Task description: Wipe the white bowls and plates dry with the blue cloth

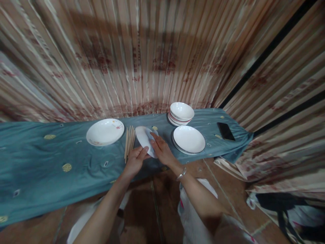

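A white plate (144, 136) is tilted up above the front part of the table. My left hand (136, 160) grips its lower edge, with the thumb on the near face. On the plate's right side lies my right hand (162, 151), fingers bent against the plate; part of the plate is hidden behind them. Just left of the plate, a bundle of wooden chopsticks (129, 142) rests on the cloth. A stack of white plates (189, 139) stands to the right of my right hand, and a stack of white bowls (182, 111) is behind it.
A large white dish with a floral rim (105, 131) sits left of the chopsticks. A black phone (225, 131) lies near the right end of the table, which has a teal cloth (83, 176). Patterned curtains (152, 61) hang behind and to the right.
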A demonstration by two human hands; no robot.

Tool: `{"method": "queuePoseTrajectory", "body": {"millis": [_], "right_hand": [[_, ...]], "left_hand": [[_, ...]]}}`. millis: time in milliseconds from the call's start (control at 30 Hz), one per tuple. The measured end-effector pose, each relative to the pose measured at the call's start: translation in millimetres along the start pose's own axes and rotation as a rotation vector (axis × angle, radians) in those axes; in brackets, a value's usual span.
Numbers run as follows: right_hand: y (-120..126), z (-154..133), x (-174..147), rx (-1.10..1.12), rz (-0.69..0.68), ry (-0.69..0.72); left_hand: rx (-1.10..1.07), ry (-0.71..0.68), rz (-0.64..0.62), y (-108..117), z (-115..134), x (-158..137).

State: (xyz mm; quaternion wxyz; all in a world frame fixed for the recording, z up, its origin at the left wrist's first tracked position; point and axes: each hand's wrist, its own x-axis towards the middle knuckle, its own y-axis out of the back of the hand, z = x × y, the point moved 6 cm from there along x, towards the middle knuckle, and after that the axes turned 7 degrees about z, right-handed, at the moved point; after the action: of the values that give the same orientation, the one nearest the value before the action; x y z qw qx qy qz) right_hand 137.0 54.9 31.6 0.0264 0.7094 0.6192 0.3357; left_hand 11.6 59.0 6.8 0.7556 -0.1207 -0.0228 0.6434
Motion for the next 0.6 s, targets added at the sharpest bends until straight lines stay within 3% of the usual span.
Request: {"method": "queuePoseTrajectory", "body": {"millis": [300, 600], "right_hand": [[-7, 19, 27, 0.059, -0.080, -0.099], [-10, 43, 32, 0.008, -0.103, -0.194]], "left_hand": [[-0.010, 0.006, 0.031, 2, -6, 0], [0.015, -0.003, 0.030, 1, -6, 1]]}}
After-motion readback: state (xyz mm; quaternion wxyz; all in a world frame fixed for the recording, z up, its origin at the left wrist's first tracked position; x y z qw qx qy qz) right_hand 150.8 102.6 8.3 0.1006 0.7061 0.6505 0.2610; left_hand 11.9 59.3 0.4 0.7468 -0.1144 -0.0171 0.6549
